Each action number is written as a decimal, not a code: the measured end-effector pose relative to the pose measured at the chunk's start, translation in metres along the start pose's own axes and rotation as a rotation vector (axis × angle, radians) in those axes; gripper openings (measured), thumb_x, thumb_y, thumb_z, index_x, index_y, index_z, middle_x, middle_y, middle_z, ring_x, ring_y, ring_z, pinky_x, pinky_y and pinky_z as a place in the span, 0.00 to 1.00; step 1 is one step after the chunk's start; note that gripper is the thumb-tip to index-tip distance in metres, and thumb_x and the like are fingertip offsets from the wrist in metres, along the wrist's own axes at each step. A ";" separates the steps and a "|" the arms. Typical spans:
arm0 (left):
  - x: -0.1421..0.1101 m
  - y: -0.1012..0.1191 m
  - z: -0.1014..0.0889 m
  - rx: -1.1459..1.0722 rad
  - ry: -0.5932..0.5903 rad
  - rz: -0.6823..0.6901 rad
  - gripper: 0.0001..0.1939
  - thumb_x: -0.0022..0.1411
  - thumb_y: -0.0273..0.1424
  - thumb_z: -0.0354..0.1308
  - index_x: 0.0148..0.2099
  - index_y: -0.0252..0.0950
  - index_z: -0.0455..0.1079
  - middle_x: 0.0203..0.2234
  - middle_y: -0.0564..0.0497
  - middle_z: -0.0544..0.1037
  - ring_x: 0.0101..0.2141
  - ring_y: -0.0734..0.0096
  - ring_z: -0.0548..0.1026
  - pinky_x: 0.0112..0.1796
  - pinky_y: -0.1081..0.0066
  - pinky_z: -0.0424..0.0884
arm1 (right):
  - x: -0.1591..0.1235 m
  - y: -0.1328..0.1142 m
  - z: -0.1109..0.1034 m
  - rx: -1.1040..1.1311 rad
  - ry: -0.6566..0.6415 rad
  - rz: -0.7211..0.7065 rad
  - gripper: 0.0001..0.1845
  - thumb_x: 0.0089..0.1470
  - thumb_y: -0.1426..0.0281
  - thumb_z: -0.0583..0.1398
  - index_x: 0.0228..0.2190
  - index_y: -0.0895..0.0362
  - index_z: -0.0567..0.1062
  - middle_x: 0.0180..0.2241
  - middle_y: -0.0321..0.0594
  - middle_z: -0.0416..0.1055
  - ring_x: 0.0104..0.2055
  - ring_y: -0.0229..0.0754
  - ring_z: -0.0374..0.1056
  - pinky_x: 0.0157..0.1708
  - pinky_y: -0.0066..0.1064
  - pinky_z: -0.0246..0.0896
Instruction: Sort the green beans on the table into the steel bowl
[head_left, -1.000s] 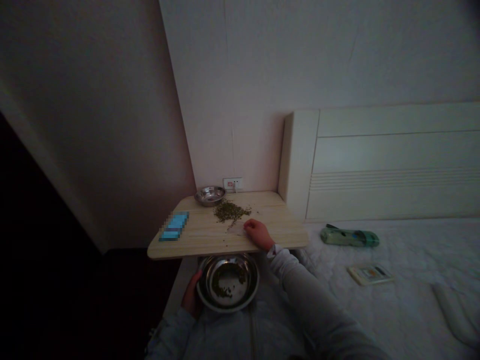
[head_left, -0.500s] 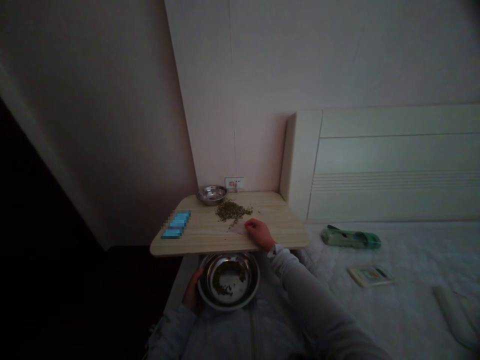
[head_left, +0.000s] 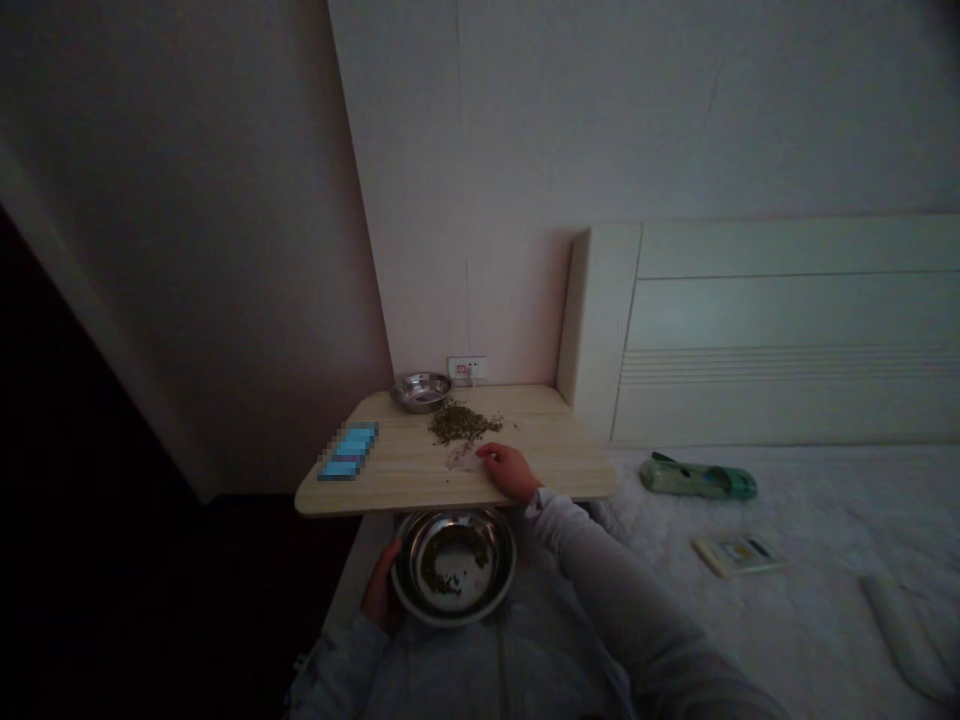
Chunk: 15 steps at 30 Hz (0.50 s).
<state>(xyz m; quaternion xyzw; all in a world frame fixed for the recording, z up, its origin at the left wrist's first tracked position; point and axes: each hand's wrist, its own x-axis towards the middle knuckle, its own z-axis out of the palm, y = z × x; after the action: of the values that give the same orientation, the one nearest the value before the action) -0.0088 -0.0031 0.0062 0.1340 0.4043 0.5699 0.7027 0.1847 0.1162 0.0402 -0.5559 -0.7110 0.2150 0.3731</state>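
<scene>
My left hand [head_left: 381, 588] grips the left rim of a large steel bowl [head_left: 507, 585] in front of my body, just below the table edge. Small green bits lie around the bottom of that bowl. Over the wooden table [head_left: 390, 488], my right hand [head_left: 511, 474] has its fingers pinched on a pale, see-through flat piece [head_left: 466, 461], whose exact kind I cannot make out. Just beyond the fingers spreads a loose pile of dried green bits [head_left: 456, 424]. A few stray bits lie between the pile and the flat piece.
A smaller steel bowl [head_left: 405, 404] stands at the table's back left, near a wall socket [head_left: 466, 367]. A blurred blue screen [head_left: 349, 452] lies at the left. On the bed to the right are a green bottle [head_left: 697, 478] and a phone-like object [head_left: 739, 554].
My right hand and the flat piece have shifted slightly left, close to the stray bits at the near side of the pile. My left hand keeps holding the bowl in place.
</scene>
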 end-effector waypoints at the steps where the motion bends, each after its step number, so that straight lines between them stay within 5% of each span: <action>1: 0.000 0.000 0.001 -0.007 -0.011 -0.009 0.11 0.49 0.29 0.48 0.29 0.32 0.71 0.25 0.47 0.77 0.39 0.62 0.70 0.43 0.66 0.60 | 0.001 -0.001 0.002 -0.009 -0.012 -0.005 0.13 0.42 0.72 0.50 0.30 0.54 0.72 0.29 0.35 0.69 0.29 0.35 0.62 0.33 0.27 0.54; 15: -0.001 0.000 0.002 0.002 -0.004 0.005 0.11 0.49 0.29 0.49 0.30 0.30 0.71 0.26 0.45 0.77 0.40 0.61 0.69 0.44 0.66 0.59 | 0.000 -0.013 0.017 0.032 -0.106 -0.095 0.14 0.40 0.76 0.50 0.29 0.55 0.72 0.30 0.35 0.69 0.30 0.34 0.61 0.33 0.25 0.54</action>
<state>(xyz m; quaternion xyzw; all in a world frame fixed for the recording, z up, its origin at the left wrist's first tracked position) -0.0079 -0.0031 0.0076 0.1369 0.4032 0.5709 0.7020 0.1631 0.1142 0.0388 -0.5033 -0.7519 0.2376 0.3534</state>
